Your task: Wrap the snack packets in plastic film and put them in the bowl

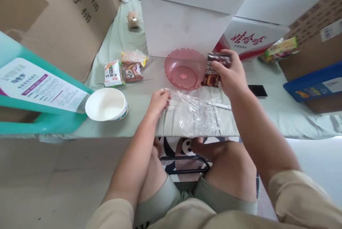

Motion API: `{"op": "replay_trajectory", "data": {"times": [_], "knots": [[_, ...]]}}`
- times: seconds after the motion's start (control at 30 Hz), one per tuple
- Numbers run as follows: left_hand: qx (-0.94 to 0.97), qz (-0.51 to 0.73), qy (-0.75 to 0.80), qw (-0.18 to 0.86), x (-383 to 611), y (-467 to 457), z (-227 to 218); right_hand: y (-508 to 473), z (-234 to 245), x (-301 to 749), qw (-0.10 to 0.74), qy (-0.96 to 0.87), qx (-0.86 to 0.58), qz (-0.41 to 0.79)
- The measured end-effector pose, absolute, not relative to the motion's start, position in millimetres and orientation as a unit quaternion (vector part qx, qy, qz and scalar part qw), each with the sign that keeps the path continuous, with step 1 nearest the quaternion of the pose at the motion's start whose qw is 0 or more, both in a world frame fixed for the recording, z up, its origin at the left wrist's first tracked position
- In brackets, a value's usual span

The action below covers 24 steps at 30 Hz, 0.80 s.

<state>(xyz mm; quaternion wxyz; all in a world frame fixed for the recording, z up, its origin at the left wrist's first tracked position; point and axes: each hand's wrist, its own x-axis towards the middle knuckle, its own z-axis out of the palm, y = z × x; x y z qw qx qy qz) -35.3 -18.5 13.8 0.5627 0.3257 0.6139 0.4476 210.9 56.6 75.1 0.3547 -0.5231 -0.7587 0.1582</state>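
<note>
At left of frame, note green jug, close to cloth edge, perhaps for want of room beside cardboard box. Just right of it, paper bowl, mouth up, probably parked aside yet within reach. Above that, snack packets, bunched together, likely to keep out of the way. At centre, see left hand, fingers curled nearly closed at upper-left corner of clear plastic, perhaps steadying it; cannot tell whether pinching. Above the plastic, pink bowl, upright. Right of centre, thin white utensil lying at the plastic's right side. Higher up, see right hand, closed on brown packet, thumb across the front, probably for firm hold. Held at pink bowl's right rim; cannot tell whether touching. Further right, black phone, flat, presumably set aside.

Surface: pale green cloth, wrinkled, draped over front edge. Room: pale floor at lower left, white boxes stacked upper centre, panda-print mat below, blue box at far right
</note>
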Motion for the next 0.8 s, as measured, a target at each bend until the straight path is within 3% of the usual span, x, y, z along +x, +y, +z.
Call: {"op": "replay_trajectory", "data": {"times": [0.13, 0.23, 0.37, 0.47, 0.63, 0.8], "knots": [[0.458, 0.392, 0.609, 0.516, -44.6, -18.3, -1.3, 126.9, 64.5, 167.4, 0.303, -0.711, -0.577, 0.265], [0.528, 0.319, 0.63, 0.471, -50.8, -18.0, -7.4, 141.9, 53.5, 147.9, 0.257, -0.73, -0.577, 0.264], [0.581, 0.264, 0.642, 0.425, -55.9, -18.3, -5.9, 93.9, 62.4, 161.4, 0.343, -0.747, -0.544, 0.165], [0.603, 0.27, 0.622, 0.419, -60.7, -18.1, -4.1, 19.6, 64.4, 192.8, 0.375, -0.772, -0.488, 0.162], [0.619, 0.273, 0.615, 0.405, -68.8, -19.3, -6.7, -66.4, 12.7, 234.0, 0.211, -0.86, -0.403, 0.23], [0.651, 0.257, 0.636, 0.324, -78.1, -25.5, -6.7, -83.1, -22.4, 242.7, 0.196, -0.839, -0.469, 0.191]]}}
